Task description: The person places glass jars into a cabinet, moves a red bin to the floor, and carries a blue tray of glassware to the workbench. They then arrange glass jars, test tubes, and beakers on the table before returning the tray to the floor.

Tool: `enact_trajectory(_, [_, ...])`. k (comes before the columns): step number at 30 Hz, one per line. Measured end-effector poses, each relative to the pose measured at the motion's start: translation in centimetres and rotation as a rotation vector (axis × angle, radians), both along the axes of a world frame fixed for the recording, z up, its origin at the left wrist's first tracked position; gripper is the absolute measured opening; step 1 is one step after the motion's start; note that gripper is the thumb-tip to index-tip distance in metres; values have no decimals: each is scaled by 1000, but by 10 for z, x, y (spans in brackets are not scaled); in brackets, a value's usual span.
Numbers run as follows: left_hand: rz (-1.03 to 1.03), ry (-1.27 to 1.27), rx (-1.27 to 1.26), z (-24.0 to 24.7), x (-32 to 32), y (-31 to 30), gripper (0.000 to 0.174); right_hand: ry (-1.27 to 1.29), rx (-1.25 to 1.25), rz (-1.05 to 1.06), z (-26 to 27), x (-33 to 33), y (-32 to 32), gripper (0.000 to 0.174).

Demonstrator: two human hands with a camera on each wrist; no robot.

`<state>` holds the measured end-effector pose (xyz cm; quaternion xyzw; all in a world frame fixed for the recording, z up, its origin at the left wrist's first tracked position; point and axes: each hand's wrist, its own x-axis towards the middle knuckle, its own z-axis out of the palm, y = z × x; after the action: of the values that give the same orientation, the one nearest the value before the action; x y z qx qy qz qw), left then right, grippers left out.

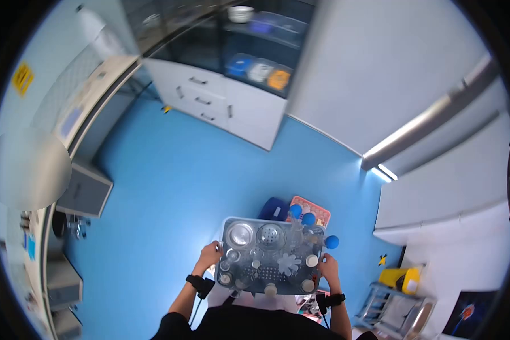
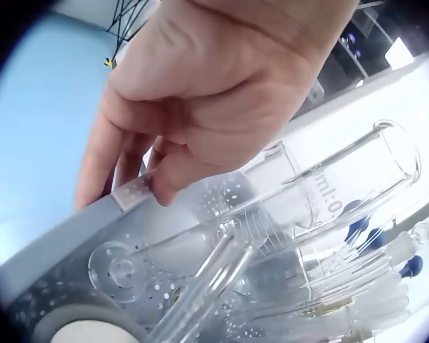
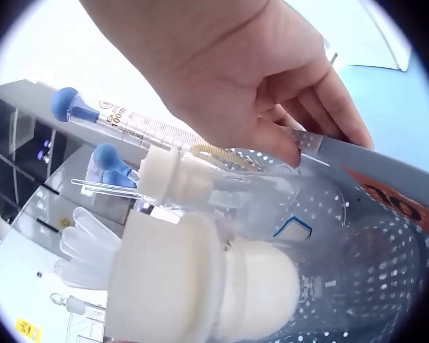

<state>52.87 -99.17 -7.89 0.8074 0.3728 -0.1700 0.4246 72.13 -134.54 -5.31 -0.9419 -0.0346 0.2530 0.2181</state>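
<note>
A grey perforated plastic basket (image 1: pixel 255 219) full of glassware is held level in front of the body. My left hand (image 1: pixel 211 255) grips its left end, thumb inside and fingers outside the rim. At the right end my right hand (image 1: pixel 328 267) grips the rim the same way, near an orange number label (image 3: pixel 395 198). Beside the left thumb lie clear glass tubes (image 2: pixel 213 282) and a glass vessel (image 2: pixel 329 182) with printed ml markings. Below the right hand are a graduated tube (image 3: pixel 154 130) with a blue bulb-shaped end (image 3: pixel 66 105), and large cream stoppers (image 3: pixel 164 279).
Beyond the basket are a dark blue object (image 1: pixel 273 208) and a pink tray (image 1: pixel 323 212). A long bench (image 1: pixel 90 107) runs along the left, with a white cabinet (image 1: pixel 255 110) ahead. A yellow bin (image 1: pixel 399 279) and grey metal step frame (image 1: pixel 374 306) stand at right. Blue floor (image 1: pixel 153 175) lies between.
</note>
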Motion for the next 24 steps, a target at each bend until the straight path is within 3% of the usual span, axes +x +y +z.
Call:
enact_trajectory(3, [135,-46,-8,13,-47,32,26,-23,-13,200,16,-1,57,28])
enact_trajectory(5, [263,-72,2,15,-81,51,25,65,61,186,6,-1,95,30])
enact_trajectory(6, [290,-71,42,14,-97,60,26,-148,129,360,-4,-3,112,23])
enact_trajectory(7, [320,-69,86,15,-111,72,26,-156,154,437,1,-7,142,23])
enact_trajectory(9, [381,-21,106,16,-141,98,28,-59,15,484,16,-14,203,21])
enact_trajectory(13, [615,20,116,33,-184,140,28,-5,115,703,0,-10,309,21])
enact_trajectory(15, [698,37,128,36,-210,161,29,84,83,782,20,-26,374,21])
enact_trajectory(17, [806,-21,106,37,-236,183,29,193,123,806,-3,-26,423,23])
enact_trajectory(24, [1083,-92,163,26,-300,266,28,263,228,999,7,-84,611,21])
